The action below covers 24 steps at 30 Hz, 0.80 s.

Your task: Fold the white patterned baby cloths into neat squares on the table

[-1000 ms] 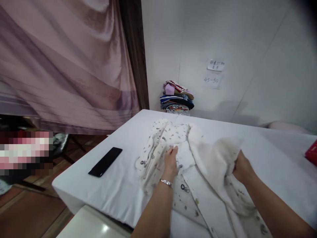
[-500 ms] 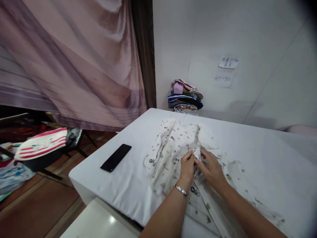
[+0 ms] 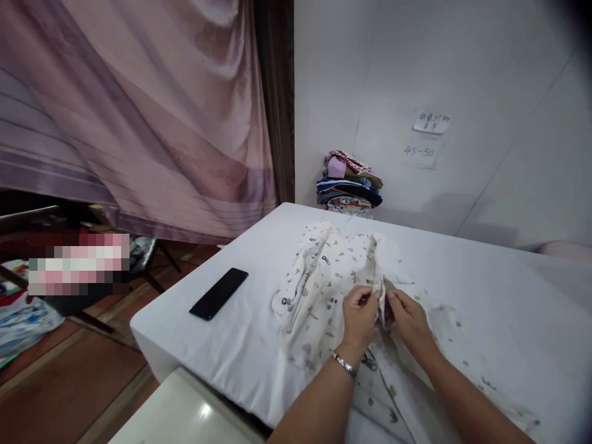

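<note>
A thin white garment point(image 3: 319, 296) with small grey, green and brown printed motifs lies spread and rumpled over the white-covered table point(image 3: 250, 345). My left hand point(image 3: 361, 314), with a silver bracelet on the wrist, is closed on the edge of the garment's front opening. Just to its right, my right hand point(image 3: 409, 317) pinches the facing edge, with its fingertips partly behind the cloth. A narrow fold of fabric stands up between the two hands. Whether a button or snap is in the fingers is hidden.
A black smartphone point(image 3: 219, 294) lies on the table's left part. Folded clothes point(image 3: 349, 182) are stacked at the far edge by the wall, which bears paper notes point(image 3: 420, 152). A pink curtain point(image 3: 194, 123) hangs at left above a chair point(image 3: 139, 265). A pale glossy surface point(image 3: 185, 413) adjoins the table's front.
Both hands have shifted slightly right and down in view. They are a little farther apart, and the garment's edge between them is raised and opened more.
</note>
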Each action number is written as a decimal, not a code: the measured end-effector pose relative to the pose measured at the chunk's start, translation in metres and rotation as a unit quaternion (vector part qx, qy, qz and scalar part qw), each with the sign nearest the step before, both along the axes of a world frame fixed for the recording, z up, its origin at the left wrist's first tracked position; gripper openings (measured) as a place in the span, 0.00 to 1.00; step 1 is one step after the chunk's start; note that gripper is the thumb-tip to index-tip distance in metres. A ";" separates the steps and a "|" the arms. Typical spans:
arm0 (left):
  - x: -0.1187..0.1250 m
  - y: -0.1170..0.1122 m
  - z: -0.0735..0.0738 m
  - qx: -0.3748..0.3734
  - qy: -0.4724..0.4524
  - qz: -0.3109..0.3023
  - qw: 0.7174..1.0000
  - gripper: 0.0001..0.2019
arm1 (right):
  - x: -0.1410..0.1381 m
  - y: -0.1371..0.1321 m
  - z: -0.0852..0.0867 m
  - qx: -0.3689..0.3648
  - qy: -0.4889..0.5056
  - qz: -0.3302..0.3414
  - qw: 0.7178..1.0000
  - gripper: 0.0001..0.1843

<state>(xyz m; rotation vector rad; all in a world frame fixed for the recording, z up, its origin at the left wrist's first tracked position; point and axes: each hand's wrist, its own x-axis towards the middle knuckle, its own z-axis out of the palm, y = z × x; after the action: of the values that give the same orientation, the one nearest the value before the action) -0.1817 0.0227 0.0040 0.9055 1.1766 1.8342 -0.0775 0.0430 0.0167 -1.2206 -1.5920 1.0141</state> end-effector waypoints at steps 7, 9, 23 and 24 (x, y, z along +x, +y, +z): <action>-0.001 -0.005 0.007 0.043 0.075 0.033 0.996 0.06 | 0.003 -0.008 0.000 0.091 -0.039 0.058 0.993 0.23; -0.001 -0.004 0.006 0.042 0.068 0.036 0.996 0.06 | 0.006 -0.008 -0.003 0.126 -0.050 0.061 0.989 0.25; 0.004 -0.013 0.008 0.106 0.228 0.004 0.968 0.08 | 0.007 -0.009 0.008 -0.037 0.039 0.009 0.999 0.26; 0.005 -0.013 0.008 0.108 0.234 0.008 0.966 0.09 | 0.007 -0.011 0.010 -0.032 0.021 0.009 0.999 0.27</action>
<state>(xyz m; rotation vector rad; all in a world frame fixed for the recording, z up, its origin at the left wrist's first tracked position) -0.1770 0.0096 0.0120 1.5205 1.2730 1.8400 -0.0709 0.0320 0.0264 -1.2225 -1.5501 1.1034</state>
